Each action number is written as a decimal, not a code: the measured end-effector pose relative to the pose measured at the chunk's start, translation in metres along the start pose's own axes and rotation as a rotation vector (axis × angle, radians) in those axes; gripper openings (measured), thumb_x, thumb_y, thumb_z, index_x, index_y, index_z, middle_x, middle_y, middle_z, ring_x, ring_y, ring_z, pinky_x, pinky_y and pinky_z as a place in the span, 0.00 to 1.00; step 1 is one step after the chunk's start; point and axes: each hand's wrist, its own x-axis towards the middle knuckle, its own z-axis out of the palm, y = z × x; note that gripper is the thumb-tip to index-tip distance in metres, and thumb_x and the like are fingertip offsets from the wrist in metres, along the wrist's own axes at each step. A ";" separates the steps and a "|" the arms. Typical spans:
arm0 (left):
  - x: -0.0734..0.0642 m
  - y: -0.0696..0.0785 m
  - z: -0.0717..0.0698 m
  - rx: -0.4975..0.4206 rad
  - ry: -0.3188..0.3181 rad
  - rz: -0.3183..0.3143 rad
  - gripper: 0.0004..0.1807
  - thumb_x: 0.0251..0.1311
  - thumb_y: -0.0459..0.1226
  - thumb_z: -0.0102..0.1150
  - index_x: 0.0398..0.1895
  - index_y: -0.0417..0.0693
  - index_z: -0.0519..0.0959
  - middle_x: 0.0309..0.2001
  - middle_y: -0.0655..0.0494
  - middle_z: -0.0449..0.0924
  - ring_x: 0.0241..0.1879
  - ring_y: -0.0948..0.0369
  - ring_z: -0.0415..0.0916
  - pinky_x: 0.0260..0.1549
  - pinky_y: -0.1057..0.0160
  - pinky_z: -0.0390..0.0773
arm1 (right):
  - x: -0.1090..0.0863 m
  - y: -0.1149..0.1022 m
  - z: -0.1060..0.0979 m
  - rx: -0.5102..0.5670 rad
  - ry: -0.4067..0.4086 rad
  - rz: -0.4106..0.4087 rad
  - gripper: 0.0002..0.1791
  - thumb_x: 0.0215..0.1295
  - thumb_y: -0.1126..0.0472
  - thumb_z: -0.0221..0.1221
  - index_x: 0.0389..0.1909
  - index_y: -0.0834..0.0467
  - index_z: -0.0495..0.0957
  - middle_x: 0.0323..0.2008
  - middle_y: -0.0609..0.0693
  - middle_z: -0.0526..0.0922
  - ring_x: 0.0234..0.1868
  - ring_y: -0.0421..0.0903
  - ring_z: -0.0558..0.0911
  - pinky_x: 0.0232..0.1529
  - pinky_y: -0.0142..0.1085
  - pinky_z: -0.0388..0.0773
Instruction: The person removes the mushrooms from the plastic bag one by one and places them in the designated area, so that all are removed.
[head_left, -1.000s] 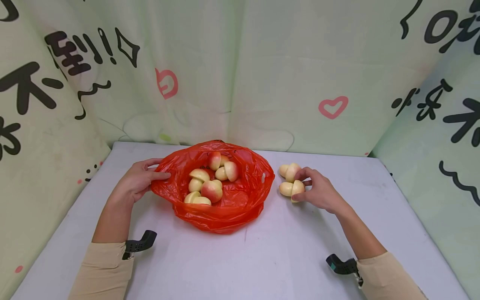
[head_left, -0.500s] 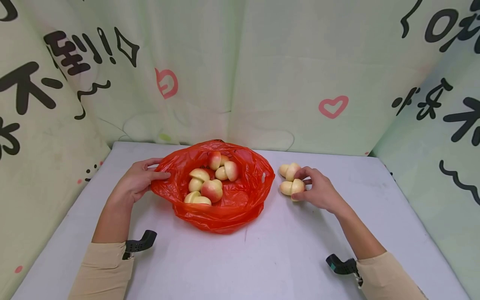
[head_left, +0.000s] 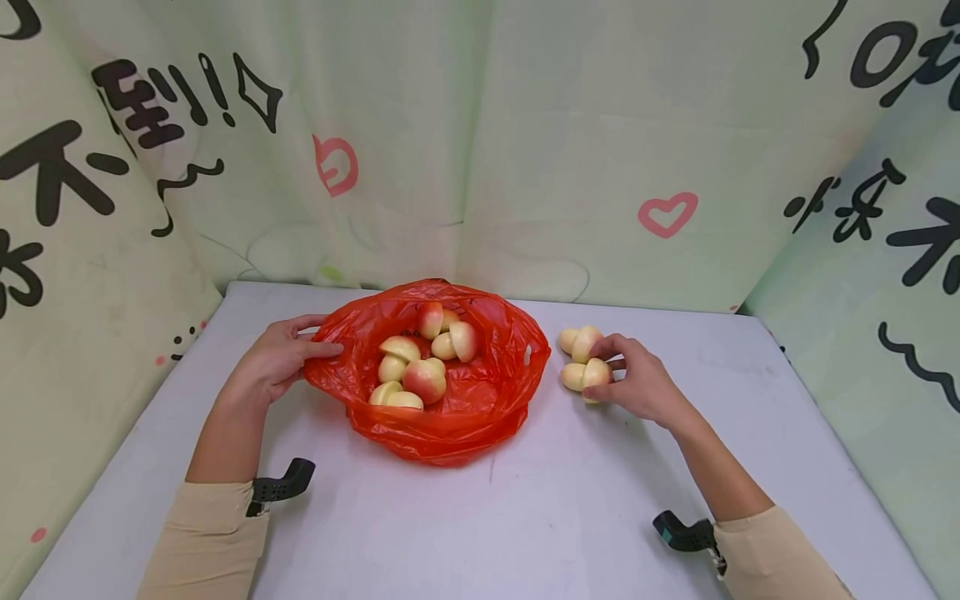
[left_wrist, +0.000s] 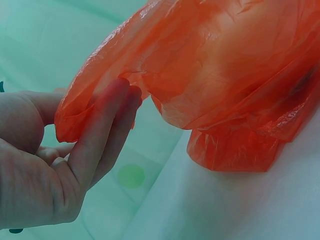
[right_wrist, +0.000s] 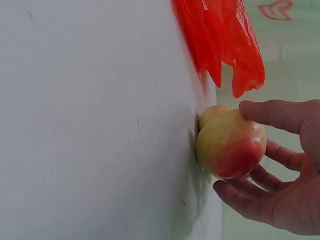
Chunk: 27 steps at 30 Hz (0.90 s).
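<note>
A red plastic bag lies wide-mouthed on the table, with several mushroom-shaped pieces inside, pale yellow with red-blushed caps. My left hand pinches the bag's left rim between thumb and fingers; in the left wrist view the thin film passes between them. To the right of the bag, my right hand has its thumb and fingers around the cap of a mushroom. The right wrist view shows that cap as yellow and red, close to the tabletop. Just behind it lies a second mushroom.
A white tabletop carries everything. Pale green curtains with black lettering and pink hearts enclose its back and sides. Black wrist cameras sit on the left sleeve and the right sleeve.
</note>
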 end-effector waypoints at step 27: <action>0.000 0.000 -0.002 -0.010 -0.005 0.006 0.44 0.71 0.39 0.64 0.84 0.46 0.53 0.74 0.36 0.65 0.39 0.63 0.85 0.44 0.64 0.88 | 0.000 0.003 0.002 0.000 0.010 0.020 0.34 0.59 0.58 0.75 0.62 0.63 0.70 0.59 0.62 0.77 0.59 0.60 0.78 0.50 0.41 0.83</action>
